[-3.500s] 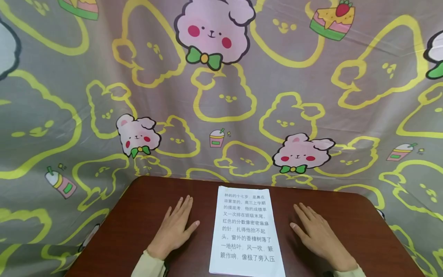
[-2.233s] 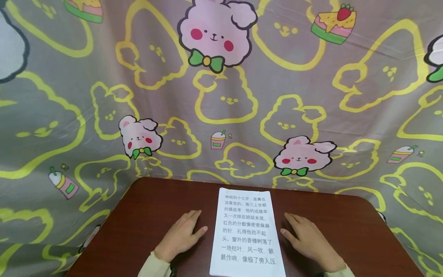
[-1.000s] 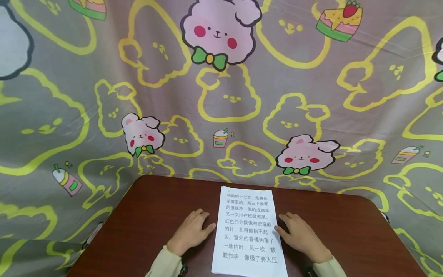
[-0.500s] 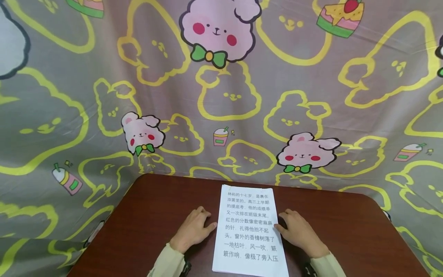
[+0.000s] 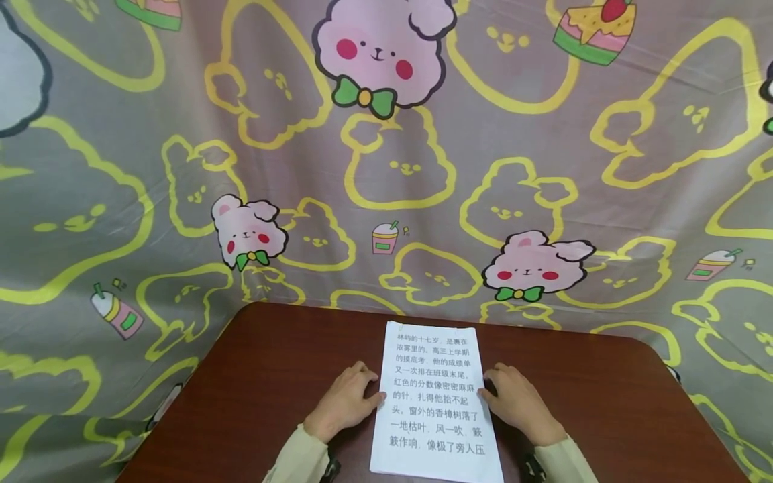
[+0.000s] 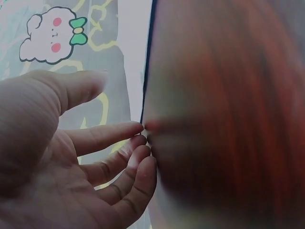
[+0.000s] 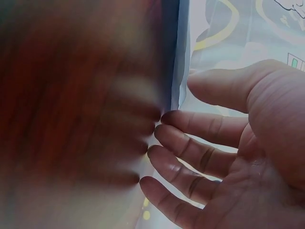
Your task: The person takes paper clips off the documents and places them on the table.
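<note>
A stack of white paper sheets [image 5: 435, 402] printed with large Chinese characters lies on the dark wooden table [image 5: 272, 362]. Left of it, my left hand [image 5: 344, 402] rests with its thumb tip by the stack's left edge. On the other side my right hand [image 5: 519, 406] has its thumb at the right edge. In the left wrist view, the left fingers [image 6: 136, 191] are loosely bent, tips on the tabletop beside the stack's edge [image 6: 136, 57]. The right wrist view shows the right fingertips [image 7: 164, 136] down on the table, the thumb close to the stack's side [image 7: 181, 62]. Neither hand grips the paper.
A cartoon-printed curtain [image 5: 417, 268] hangs behind the table and along its left side. The table's rounded far edge runs close to the cloth. Pale sleeves [image 5: 304, 456] and dark wrist straps [image 5: 331, 466] show at the bottom.
Both hands have come inward from wide apart to the two long edges of the paper stack, their fingers bending from flat. Lately the left hand has edged slightly right. The stack lies still.
</note>
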{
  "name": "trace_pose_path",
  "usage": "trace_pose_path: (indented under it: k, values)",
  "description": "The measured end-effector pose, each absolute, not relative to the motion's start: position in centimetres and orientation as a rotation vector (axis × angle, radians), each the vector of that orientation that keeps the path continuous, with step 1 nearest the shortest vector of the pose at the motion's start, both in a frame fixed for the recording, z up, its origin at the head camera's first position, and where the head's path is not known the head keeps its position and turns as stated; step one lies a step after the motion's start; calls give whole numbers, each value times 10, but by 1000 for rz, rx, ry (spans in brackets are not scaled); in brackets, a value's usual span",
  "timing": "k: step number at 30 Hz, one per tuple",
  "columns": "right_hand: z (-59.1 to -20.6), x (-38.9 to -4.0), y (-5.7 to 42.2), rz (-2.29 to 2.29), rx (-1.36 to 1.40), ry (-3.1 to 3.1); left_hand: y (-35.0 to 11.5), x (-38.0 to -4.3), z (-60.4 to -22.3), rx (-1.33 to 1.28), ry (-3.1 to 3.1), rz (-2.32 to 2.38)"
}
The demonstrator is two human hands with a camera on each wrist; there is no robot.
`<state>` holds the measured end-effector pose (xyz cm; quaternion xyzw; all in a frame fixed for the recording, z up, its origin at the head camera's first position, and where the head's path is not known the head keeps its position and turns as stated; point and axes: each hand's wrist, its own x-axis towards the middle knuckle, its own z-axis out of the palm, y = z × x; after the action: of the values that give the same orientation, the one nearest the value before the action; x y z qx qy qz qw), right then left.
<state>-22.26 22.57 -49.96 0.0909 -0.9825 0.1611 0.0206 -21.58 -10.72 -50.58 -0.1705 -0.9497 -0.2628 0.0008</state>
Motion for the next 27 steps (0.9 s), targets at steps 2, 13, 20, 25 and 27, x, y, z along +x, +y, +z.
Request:
trace_pose_path:
  k: [2, 13, 20, 25, 27]
  values:
    - [-499, -223, 225, 503, 286, -3042, -105, -215, -506, -553, -2980, -847]
    - [-503, -227, 224, 692, 241, -3020, -101, -214, -503, -572, -2992, -897]
    - [-507, -230, 223, 933, 155, -2983, -103, -213, -504, -590, -2977, -900]
    - [-507, -229, 224, 1147, 79, -2935, -103, -214, -503, -585, -2984, -914]
    - [-507, -228, 224, 1224, 57, -2912, -103, -214, -503, -581, -2989, -923]
